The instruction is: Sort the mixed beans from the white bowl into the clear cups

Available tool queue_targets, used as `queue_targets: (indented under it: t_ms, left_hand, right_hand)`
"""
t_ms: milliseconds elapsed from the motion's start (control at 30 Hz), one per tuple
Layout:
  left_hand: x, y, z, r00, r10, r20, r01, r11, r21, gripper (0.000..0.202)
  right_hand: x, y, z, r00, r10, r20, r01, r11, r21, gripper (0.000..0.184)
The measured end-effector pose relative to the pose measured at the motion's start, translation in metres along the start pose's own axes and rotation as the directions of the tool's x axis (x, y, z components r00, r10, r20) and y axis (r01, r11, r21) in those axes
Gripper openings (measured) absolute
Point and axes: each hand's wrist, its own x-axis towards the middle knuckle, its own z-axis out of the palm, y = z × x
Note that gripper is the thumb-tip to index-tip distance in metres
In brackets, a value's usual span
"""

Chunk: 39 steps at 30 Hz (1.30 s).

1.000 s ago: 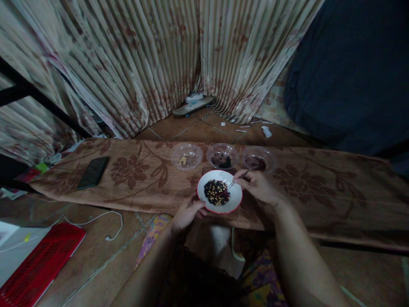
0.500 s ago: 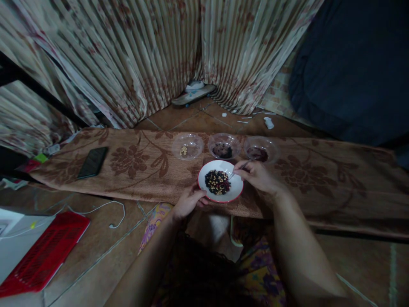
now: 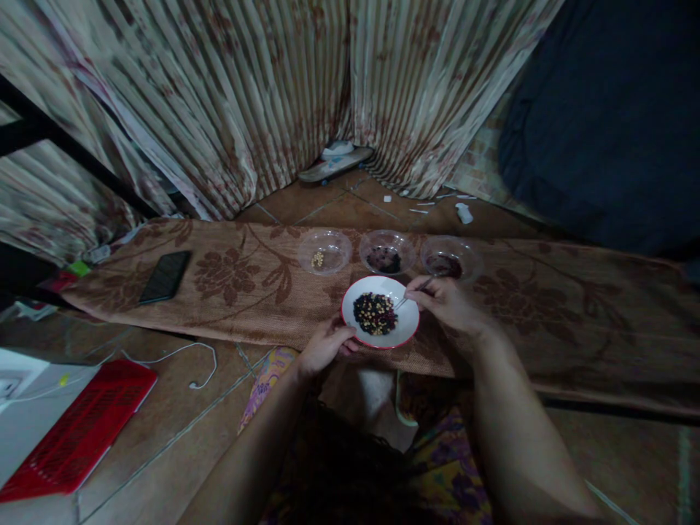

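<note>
Over cloth (image 3: 246, 313), left hand (image 3: 327, 347) clasping bowl (image 3: 407, 322), right hand (image 3: 444, 302) pinching tweezers (image 3: 401, 302), 3 tubs (image 3: 335, 255) beyond

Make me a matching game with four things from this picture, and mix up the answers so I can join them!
Column one
1. phone
2. left hand
3. right hand
4. white bowl

Column two
A. pinches a thin tweezers-like tool
B. has dark and yellow bean-like bits inside
C. holds the edge of something round
D. lies on the flowered cloth, left of the three clear bowls

Right pairs: 1-D, 2-C, 3-A, 4-B.
</note>
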Motion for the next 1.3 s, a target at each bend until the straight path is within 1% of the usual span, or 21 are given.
queue_targets:
  t_ms: [233, 567, 733, 867, 933, 967, 1033, 1067, 1167, 1200, 1233, 1300]
  left_hand:
    - [0.001, 0.0, 0.0, 1.0, -0.012, -0.003, 0.012, 1.0, 0.0, 0.025]
    - [-0.001, 0.002, 0.001, 1.0, -0.01, -0.013, 0.01, 1.0, -0.018, 0.025]
    - [-0.001, 0.003, 0.001, 1.0, -0.016, -0.015, 0.016, 1.0, -0.025, 0.025]
    - [-0.001, 0.004, 0.002, 1.0, -0.023, -0.013, 0.023, 1.0, -0.011, 0.025]
    - [-0.001, 0.003, 0.002, 1.0, -0.026, -0.015, 0.026, 1.0, -0.011, 0.024]
    - [-0.001, 0.003, 0.002, 0.999, -0.03, -0.013, 0.03, 0.999, -0.013, 0.024]
    - [-0.002, 0.002, 0.002, 0.999, -0.023, -0.035, 0.022, 0.999, -0.025, 0.026]
    - [-0.002, 0.002, 0.002, 0.999, -0.03, -0.033, 0.03, 0.999, -0.021, 0.027]
    - [-0.003, 0.001, 0.0, 0.998, -0.036, -0.047, 0.036, 0.999, -0.016, 0.03]
    - [-0.002, 0.002, 0.0, 0.998, -0.038, -0.043, 0.037, 0.999, -0.015, 0.031]
    - [-0.002, 0.002, -0.001, 0.998, -0.037, -0.04, 0.037, 0.999, -0.012, 0.033]
    - [-0.002, 0.003, -0.002, 0.998, -0.039, -0.042, 0.039, 0.999, 0.002, 0.036]
  right_hand:
    - [0.001, 0.001, 0.004, 0.999, -0.002, 0.047, 0.001, 1.0, 0.015, 0.026]
    - [0.001, 0.004, 0.004, 0.999, 0.01, 0.053, -0.009, 1.0, -0.002, 0.025]
    - [0.001, 0.004, 0.005, 1.0, -0.018, 0.025, 0.019, 0.999, -0.027, 0.025]
    - [0.0, -0.004, 0.001, 1.0, -0.024, -0.005, 0.024, 1.0, 0.01, 0.025]
    - [-0.002, -0.01, -0.005, 0.997, -0.043, -0.063, 0.044, 0.999, 0.023, 0.025]
    - [-0.004, -0.013, -0.009, 0.992, -0.052, -0.114, 0.055, 0.998, 0.024, 0.025]
    - [-0.007, -0.014, -0.019, 0.962, -0.066, -0.265, 0.076, 0.997, 0.028, 0.025]
    - [-0.008, -0.012, -0.025, 0.933, -0.067, -0.354, 0.083, 0.996, 0.031, 0.025]
    - [-0.009, 0.004, -0.043, 0.81, -0.057, -0.583, 0.077, 0.997, 0.01, 0.027]
    - [-0.009, 0.011, -0.048, 0.769, -0.046, -0.637, 0.053, 0.999, -0.008, 0.027]
    - [-0.007, 0.019, -0.052, 0.715, -0.036, -0.698, 0.033, 0.999, -0.017, 0.029]
    - [-0.004, 0.032, -0.057, 0.653, -0.024, -0.757, 0.008, 1.0, -0.025, 0.032]
